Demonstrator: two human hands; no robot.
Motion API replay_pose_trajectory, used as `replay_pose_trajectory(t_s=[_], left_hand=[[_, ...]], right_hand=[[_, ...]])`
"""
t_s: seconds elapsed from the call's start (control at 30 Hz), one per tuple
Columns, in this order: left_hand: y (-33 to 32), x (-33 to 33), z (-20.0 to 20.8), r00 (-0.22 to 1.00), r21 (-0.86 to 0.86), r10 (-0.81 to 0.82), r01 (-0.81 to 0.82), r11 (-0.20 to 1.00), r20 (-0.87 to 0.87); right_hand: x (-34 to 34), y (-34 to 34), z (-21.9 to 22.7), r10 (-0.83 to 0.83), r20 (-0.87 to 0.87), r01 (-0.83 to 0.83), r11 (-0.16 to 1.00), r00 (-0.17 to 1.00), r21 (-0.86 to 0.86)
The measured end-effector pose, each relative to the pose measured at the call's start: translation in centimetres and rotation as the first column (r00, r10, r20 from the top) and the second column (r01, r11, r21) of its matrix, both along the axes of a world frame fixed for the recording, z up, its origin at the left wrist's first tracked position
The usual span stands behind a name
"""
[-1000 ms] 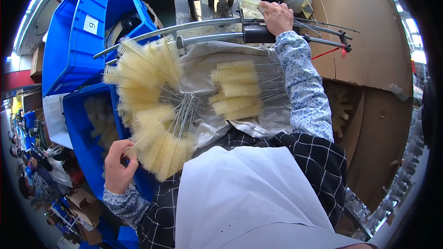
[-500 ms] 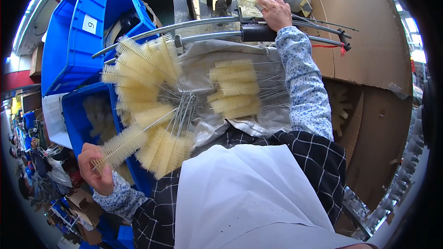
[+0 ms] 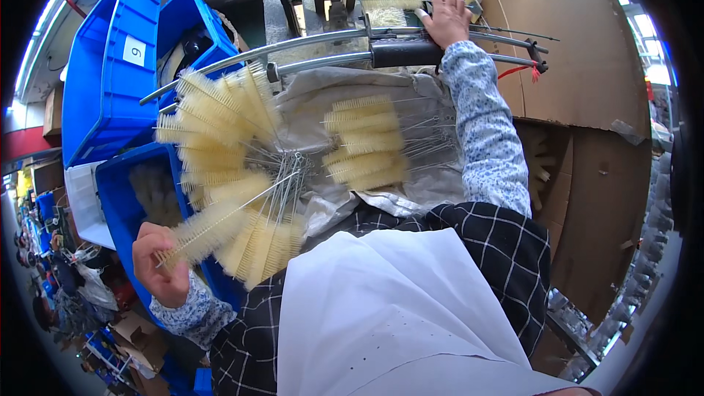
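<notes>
My left hand (image 3: 160, 264) is closed around the bristle tip of a pale yellow wire-handled brush (image 3: 209, 231), whose bare wire slants up to the right over other brushes. A fan of similar brushes (image 3: 216, 121) lies beside it, with looped wire handles (image 3: 293, 169) bunched together. My right hand (image 3: 447, 20) reaches the bench machine at the far side. Its thumb and fingers pinch the right end of another pale brush (image 3: 392, 0), lying level above the metal rails. A smaller stack of brushes (image 3: 365, 139) rests on the grey cloth, handles pointing right.
The machine's curved metal rails (image 3: 323, 66) cross in front, with a black sleeve (image 3: 407, 53) and a red tie at the right end. Blue bins (image 3: 110, 66) stand at left; a lower blue bin (image 3: 121, 191) holds pale brushes. Cardboard (image 3: 572, 51) walls the right side.
My right hand has shifted slightly right relative to the machine, and more of the brush there now shows. My left hand keeps its hold on its brush. The whole view has shifted a little.
</notes>
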State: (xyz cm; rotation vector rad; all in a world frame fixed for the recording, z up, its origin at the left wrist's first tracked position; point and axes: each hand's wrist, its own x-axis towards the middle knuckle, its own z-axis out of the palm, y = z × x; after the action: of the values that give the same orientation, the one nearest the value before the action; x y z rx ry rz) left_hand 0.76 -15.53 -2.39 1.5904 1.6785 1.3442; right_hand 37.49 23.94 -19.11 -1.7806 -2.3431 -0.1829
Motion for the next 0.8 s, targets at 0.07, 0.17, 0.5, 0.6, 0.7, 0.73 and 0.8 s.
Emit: replay_pose_trajectory(t_s=[0.07,0.17,0.5,0.6,0.7,0.73,0.8], left_hand=[[0.2,-0.4,-0.4,1.000,0.008,0.006,-0.006,1.000,0.021],[0.6,-0.5,-0.5,1.000,0.026,-0.010,0.010,1.000,0.025],[0.5,-0.2,0.5,1.000,0.031,0.012,-0.013,0.999,0.027],[0.2,-0.6,0.4,1.000,0.027,0.019,-0.020,0.999,0.020],[-0.1,-0.2,1.0,0.999,0.001,0.034,-0.034,0.999,0.017],[0.2,-0.4,0.6,1.000,0.006,0.014,-0.014,1.000,0.027],[0.7,-0.3,0.2,1.000,0.013,-0.022,0.022,1.000,0.013]], right_hand=[[1.1,-0.7,-0.2,-0.077,-0.034,0.079,0.995,0.996,0.060],[1.4,-0.2,-1.6,0.012,-0.222,0.014,0.993,0.975,0.114],[-3.9,-1.7,-1.2,0.076,-0.307,-0.057,0.996,0.949,0.068],[-5.5,-2.3,-1.0,0.100,-0.311,-0.061,0.989,0.945,0.132],[-8.6,-3.0,-1.0,0.079,-0.310,-0.063,0.996,0.947,0.061],[-9.2,-3.3,-0.8,0.058,-0.285,-0.048,0.998,0.957,0.043],[-11.2,-4.0,-0.6,0.051,-0.248,-0.049,0.999,0.967,0.017]])
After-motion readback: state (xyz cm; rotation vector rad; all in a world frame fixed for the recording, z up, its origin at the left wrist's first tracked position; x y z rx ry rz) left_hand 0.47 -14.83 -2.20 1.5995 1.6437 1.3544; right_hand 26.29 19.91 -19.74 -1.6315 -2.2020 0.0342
